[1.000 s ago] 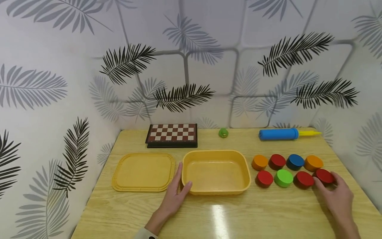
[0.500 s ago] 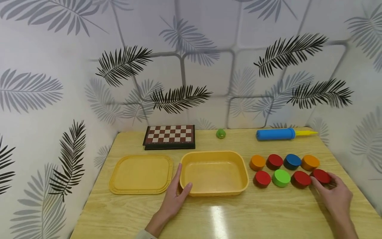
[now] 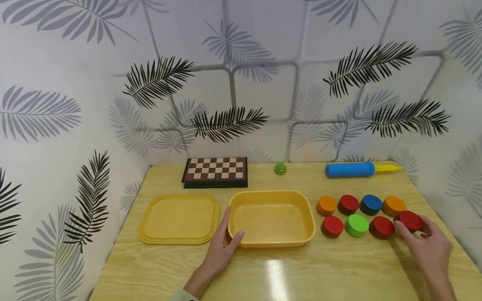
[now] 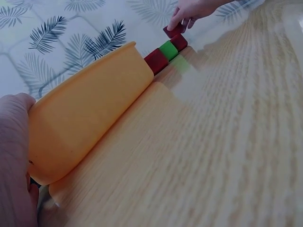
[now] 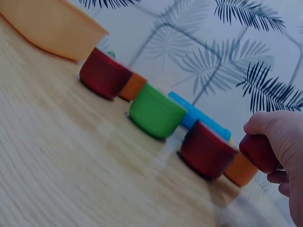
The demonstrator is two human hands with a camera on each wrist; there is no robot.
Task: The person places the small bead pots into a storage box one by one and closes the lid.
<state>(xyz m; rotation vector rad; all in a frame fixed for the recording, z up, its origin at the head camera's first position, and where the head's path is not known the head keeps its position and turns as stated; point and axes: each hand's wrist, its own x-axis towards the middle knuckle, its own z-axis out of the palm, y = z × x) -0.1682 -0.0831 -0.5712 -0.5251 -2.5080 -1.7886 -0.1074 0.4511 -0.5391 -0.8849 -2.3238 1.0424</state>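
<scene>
My left hand (image 3: 220, 248) lies at the left end of a yellow plastic container (image 3: 273, 242), fingers straight along its side and thumb by the near corner. In the left wrist view this hand (image 4: 16, 156) touches the container's end wall (image 4: 85, 113). On the right, my right hand (image 3: 431, 246) grips a short red cylinder (image 3: 409, 220) between thumb and fingers. The right wrist view has that red cylinder (image 5: 259, 153) a little above the table. Beside it stand another red cylinder (image 3: 382, 227), a green one (image 3: 357, 225) and a further red one (image 3: 332, 226).
Behind them stands a row of orange (image 3: 326, 205), red (image 3: 348, 204), blue (image 3: 371, 204) and orange cylinders. A flat yellow lid (image 3: 178, 219) lies left. Along the back are a chessboard box (image 3: 215, 171), a small green object (image 3: 280, 168) and a blue hand pump (image 3: 350, 169).
My right hand has raised the end red cylinder slightly off the table. The left hand stays at the container, and the head view has shifted a little.
</scene>
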